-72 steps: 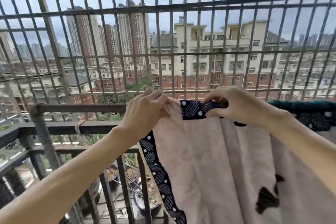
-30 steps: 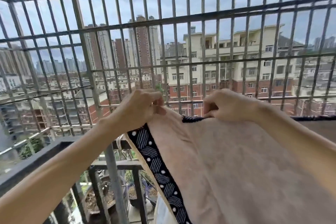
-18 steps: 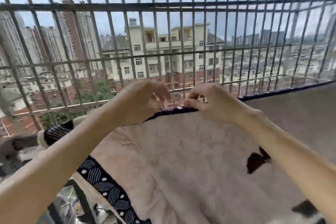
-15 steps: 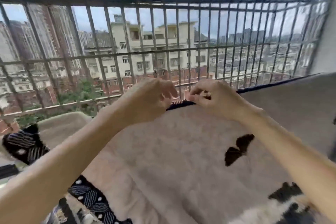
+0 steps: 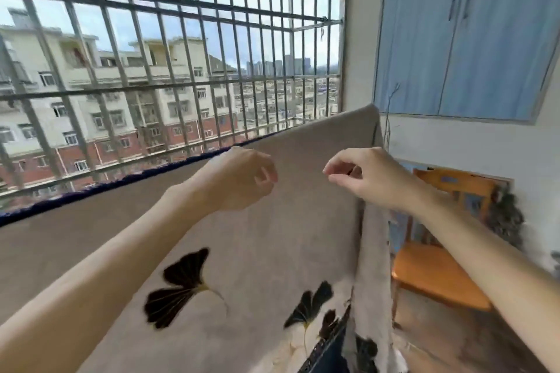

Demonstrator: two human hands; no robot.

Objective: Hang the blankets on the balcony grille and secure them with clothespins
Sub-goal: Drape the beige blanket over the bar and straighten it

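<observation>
Fingers (image 5: 265, 179) of the left hand (image 5: 242, 180) curl loosely inward with nothing visible between them; fingers (image 5: 330, 172) of the right hand (image 5: 366, 177) are narrowed to a pinch, thumb near forefinger, and whether they grip anything cannot be told. Neither hand appears to touch the cloth; both hover just in front of its upper part, w/ a gap between them, approx. level w/ each other.

Blanket (image 5: 257, 236): beige, w/ dark ginkgo-leaf motifs (image 5: 178, 285) low on the near face, draped over a horizontal rail of the balcony grille (image 5: 169, 48) so that the dark navy border (image 5: 91, 191) runs along the fold at top. Draping over the rail lets the cloth's own weight hold it, spread flat for airing. Its right edge hangs in a vertical fold (image 5: 371, 251) near the wall corner, the lower corner turned back to show a patterned trim.

No clothespins visible; pinning step judged not yet done, and the raised, pinched hands suit smoothing or tugging the top edge first.

Surroundings: blue cabinet (image 5: 466, 33) on the wall at right, wooden chair (image 5: 439, 275) below it, apartment blocks (image 5: 121, 94) beyond the bars.
</observation>
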